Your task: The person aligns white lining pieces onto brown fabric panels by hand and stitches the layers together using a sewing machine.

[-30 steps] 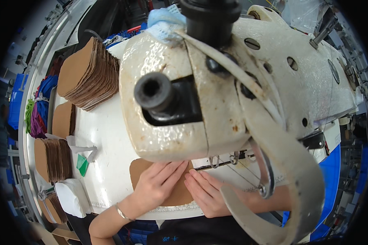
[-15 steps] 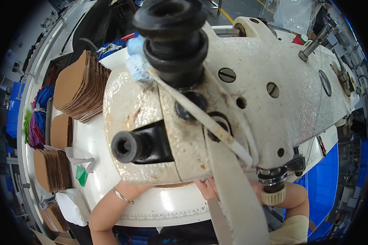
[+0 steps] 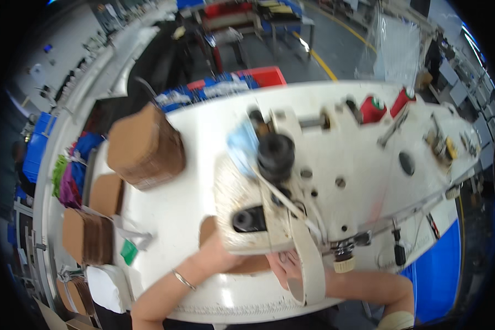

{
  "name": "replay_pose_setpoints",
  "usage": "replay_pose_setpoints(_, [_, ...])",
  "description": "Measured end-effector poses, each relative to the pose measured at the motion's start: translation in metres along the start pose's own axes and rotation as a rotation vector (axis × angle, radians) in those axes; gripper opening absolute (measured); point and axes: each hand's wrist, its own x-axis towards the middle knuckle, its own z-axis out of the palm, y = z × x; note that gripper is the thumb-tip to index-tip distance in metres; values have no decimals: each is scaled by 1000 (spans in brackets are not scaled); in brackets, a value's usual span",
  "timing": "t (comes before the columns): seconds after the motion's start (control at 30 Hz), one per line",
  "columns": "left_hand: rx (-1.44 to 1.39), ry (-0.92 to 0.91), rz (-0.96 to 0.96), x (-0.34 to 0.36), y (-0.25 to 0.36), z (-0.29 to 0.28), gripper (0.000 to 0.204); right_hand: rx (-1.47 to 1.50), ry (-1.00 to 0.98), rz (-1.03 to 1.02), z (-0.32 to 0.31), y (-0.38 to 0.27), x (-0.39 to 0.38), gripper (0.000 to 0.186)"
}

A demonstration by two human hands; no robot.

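Note:
A white sewing machine head covers much of the work in front of me. Under it, flat on the white table, lies a brown rounded sheet, its left and near edges showing. My left hand, with a bracelet at the wrist, rests at the sheet's left side; its fingers are hidden behind the machine. On the sheet's right side lies my right hand, a ring on one finger. Its visible fingers look stretched out flat, though the tips are hidden. A pale strap hangs from the machine in front of this hand.
A tall stack of brown sheets stands at the far left, with a lower stack nearer. White folded material and a green scrap lie at the left. Red thread spools stand behind the machine. A blue bin is at the right.
My view has drawn back and up, so the machine appears smaller and lower. More of the brown sheet, the hands and the far table edge now show.

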Motion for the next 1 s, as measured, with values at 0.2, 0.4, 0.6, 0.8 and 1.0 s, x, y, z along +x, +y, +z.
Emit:
replay_pose_setpoints(0.2, [622, 28, 306, -14, 16, 9, 27, 135, 108, 46, -2, 0, 9, 31])
replay_pose_setpoints(0.4, [510, 137, 165, -35, 57, 24, 28, 249, 172, 117, 7, 2, 4, 32])
replay_pose_setpoints(0.6, [339, 152, 44, -41, 44, 22, 27, 319, 239, 229, -23, 2, -4, 30])
replay_pose_setpoints(0.8, [266, 173, -8, -27, 51, 8, 17, 457, 39, 189, -20, -10, -6, 40])
replay_pose_setpoints(1.0, [275, 127, -131, -25, 50, 7, 19, 556, 178, 140, -5, -9, -15, 40])
